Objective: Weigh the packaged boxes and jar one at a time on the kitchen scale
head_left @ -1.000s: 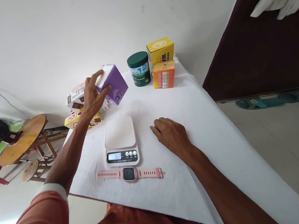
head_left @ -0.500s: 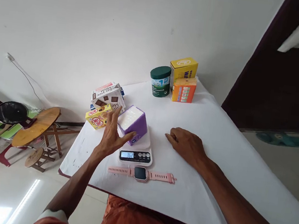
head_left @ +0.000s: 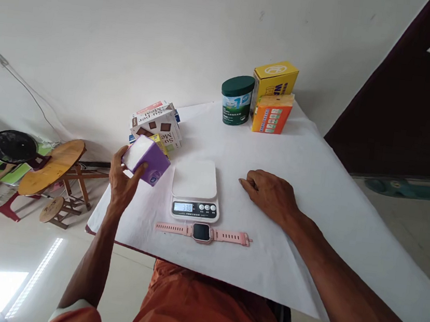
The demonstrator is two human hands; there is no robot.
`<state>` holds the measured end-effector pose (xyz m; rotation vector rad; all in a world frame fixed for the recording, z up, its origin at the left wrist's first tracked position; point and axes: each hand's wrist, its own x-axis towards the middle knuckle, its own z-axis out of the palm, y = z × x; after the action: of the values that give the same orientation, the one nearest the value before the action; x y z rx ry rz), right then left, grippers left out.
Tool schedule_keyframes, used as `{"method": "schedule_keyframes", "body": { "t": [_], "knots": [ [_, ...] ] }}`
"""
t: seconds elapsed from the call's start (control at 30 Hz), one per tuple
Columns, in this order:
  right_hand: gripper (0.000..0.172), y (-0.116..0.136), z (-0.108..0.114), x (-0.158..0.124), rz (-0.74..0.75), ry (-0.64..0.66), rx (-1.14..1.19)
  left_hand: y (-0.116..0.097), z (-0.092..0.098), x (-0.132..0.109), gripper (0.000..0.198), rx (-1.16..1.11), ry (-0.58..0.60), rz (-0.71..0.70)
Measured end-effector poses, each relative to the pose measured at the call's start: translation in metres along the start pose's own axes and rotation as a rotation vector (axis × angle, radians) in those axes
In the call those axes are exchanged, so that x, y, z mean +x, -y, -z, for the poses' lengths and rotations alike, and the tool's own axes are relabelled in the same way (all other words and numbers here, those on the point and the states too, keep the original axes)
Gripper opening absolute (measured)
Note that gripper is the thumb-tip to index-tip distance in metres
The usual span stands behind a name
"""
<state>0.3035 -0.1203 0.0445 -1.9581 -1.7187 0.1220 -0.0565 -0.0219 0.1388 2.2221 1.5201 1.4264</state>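
My left hand (head_left: 123,181) grips a purple-and-white tissue pack (head_left: 155,164), thumb on its near side and fingers round the far left. The pack is raised and tilted left of the kitchen scale (head_left: 196,179), partly covering a small yellow box (head_left: 163,144). Nothing lies on the scale's white platform, and its lit display reads about 330. On the table to the right of the scale rests my right hand (head_left: 271,194), its fingers curled into a loose fist with nothing visible in it. A pink-strapped smartwatch (head_left: 202,232) lies flat in front of the scale.
White "Super Meal" boxes (head_left: 156,125) are piled at the back left. A green-lidded tub (head_left: 237,101), a yellow box (head_left: 275,79) and an orange pack (head_left: 272,117) stand at the back right. Beyond the table's left edge are a stool (head_left: 52,209) and a seated person, partly visible.
My left hand has closed on the tissue pack and carried it left off the scale. The display has dropped from about 362 to 330. My right hand stays in place.
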Motion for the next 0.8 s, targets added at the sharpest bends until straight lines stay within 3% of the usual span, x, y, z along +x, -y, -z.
{"method": "schedule_keyframes", "body": {
  "t": [0.1, 0.2, 0.47, 0.8],
  "knots": [
    [0.033, -0.002, -0.002, 0.0, 0.003, -0.015, 0.005, 0.027, 0.002, -0.005, 0.064, 0.039, 0.011, 0.039],
    [0.033, -0.003, -0.005, -0.001, 0.002, -0.046, 0.011, 0.04, -0.009, -0.009, 0.061, 0.065, 0.057, -0.01],
    [0.037, -0.007, -0.009, -0.002, 0.005, -0.061, 0.009, 0.037, -0.038, -0.004, 0.055, 0.085, 0.07, -0.098],
    [0.031, -0.007, -0.011, -0.002, 0.014, -0.056, 0.004, 0.056, -0.052, 0.004, 0.054, 0.033, 0.071, -0.18]
  ]
}}
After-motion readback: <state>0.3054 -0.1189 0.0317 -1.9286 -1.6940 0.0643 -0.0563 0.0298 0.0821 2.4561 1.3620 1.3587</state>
